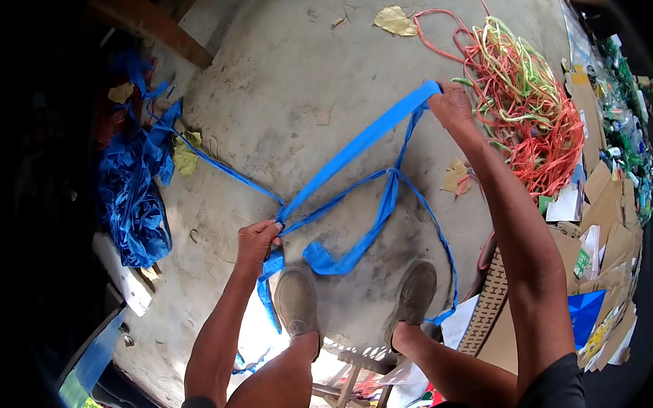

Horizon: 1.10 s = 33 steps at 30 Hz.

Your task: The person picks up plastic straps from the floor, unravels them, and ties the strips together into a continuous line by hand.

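Note:
A long blue fabric strip [360,145] stretches taut between my two hands, slanting up to the right. My left hand [259,242], low and left of centre, pinches it where several blue strands meet, perhaps at a knot. My right hand [452,106] is closed round the strip's upper end, arm reaching forward. From the right hand a twisted length drops to a knot [393,171] above the floor, where more strands branch off. One flat tail [332,265] curls near my left shoe. Another strand runs left to a heap of blue strips [134,203].
Red and yellow-green cords [528,103] lie tangled at the right. Beyond them are flattened cardboard [601,245] and plastic bottles [629,129]. My shoes [296,300] rest on the concrete floor [265,84]. Dry leaves [395,20] are scattered about. A wooden leg [155,26] stands at upper left.

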Motion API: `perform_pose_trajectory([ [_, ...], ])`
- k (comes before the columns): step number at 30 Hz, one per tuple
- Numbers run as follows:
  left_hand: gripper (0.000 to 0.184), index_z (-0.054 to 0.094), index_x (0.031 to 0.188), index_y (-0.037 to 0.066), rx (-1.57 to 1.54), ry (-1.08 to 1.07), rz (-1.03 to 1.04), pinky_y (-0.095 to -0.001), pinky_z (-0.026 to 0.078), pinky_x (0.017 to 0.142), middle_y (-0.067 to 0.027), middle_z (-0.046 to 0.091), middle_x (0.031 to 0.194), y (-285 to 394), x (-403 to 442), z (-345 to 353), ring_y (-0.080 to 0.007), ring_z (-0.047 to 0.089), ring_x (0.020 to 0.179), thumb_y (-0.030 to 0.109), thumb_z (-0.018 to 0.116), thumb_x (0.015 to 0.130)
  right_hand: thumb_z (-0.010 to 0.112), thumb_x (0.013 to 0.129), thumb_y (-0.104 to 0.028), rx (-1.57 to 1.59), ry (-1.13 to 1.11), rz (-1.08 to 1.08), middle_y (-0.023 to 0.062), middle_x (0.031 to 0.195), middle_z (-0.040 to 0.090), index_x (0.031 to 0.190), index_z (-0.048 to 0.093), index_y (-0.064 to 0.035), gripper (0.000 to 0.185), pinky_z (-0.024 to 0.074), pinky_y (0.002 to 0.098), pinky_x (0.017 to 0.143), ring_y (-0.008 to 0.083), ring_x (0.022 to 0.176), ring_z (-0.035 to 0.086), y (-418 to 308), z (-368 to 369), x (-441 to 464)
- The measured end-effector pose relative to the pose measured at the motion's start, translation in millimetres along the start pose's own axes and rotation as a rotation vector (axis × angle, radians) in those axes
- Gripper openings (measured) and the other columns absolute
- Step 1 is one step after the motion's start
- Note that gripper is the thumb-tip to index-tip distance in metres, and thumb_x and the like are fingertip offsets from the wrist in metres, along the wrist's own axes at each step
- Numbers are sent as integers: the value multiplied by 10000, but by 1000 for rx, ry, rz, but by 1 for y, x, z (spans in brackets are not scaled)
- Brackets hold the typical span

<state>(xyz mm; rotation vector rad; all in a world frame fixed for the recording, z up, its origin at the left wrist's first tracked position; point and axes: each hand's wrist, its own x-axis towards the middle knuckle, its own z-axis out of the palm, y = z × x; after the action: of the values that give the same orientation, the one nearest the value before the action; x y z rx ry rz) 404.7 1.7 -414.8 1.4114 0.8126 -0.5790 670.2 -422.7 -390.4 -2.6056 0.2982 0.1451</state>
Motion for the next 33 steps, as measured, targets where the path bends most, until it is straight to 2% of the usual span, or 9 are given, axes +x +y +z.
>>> perform_pose_trajectory([
  [3,193,780,1039,4,7,-9,17,-204,276,431,9,667,653,2,-2,0,-13,412,457,133,775,896,664,925,-382,388,-83,317,108,733,656,982,755,-33,365,506,386,524,234,561,620,-11,-24,11],
  [4,196,782,1039,3,25,-5,7,-205,287,445,9,666,653,2,-2,0,-16,426,473,136,773,895,671,970,-413,555,-70,341,28,666,559,885,709,-24,400,396,319,407,121,460,475,-13,-30,13],
  [7,206,783,1046,1,42,11,3,-209,296,453,9,662,652,2,-1,1,-20,436,486,142,770,896,671,996,-405,762,-100,354,12,651,552,821,656,-50,396,390,324,405,113,457,466,-15,-49,27],
  [11,207,786,1048,4,52,12,-8,-212,308,460,13,659,652,2,0,0,-21,443,497,146,761,899,682,992,-457,862,-7,314,17,668,585,820,628,-84,414,473,312,486,114,503,518,-12,-63,52],
  [16,201,776,1063,9,83,16,-8,-217,277,428,8,655,648,-1,5,-1,-22,404,454,139,749,911,677,1007,-406,1044,37,196,92,863,705,1020,689,-61,346,612,379,737,212,770,698,-14,-82,84],
  [19,206,768,1081,8,77,9,-11,-217,263,413,2,658,649,-3,6,-1,-21,385,433,130,744,916,685,1003,-393,1130,42,220,106,949,717,1115,678,-53,358,614,380,766,219,793,697,-15,-91,108],
  [24,203,766,1073,0,76,13,-19,-216,266,414,-4,669,655,2,5,1,-20,385,434,128,742,917,724,956,-410,880,85,-75,136,1114,724,1199,658,-42,447,596,373,855,258,1081,699,-27,-107,134],
  [27,188,774,1044,5,68,30,-15,-215,282,433,2,671,657,3,3,3,-21,406,461,137,740,916,697,975,-459,686,106,-263,118,1350,643,1455,556,-117,605,530,444,990,249,1209,645,-21,-119,170],
  [33,169,787,995,12,75,19,-13,-214,326,488,16,670,661,4,3,3,-22,453,528,150,734,913,707,955,-257,509,171,-297,75,1188,649,1373,607,-103,457,519,378,948,219,1136,597,-69,-116,178],
])
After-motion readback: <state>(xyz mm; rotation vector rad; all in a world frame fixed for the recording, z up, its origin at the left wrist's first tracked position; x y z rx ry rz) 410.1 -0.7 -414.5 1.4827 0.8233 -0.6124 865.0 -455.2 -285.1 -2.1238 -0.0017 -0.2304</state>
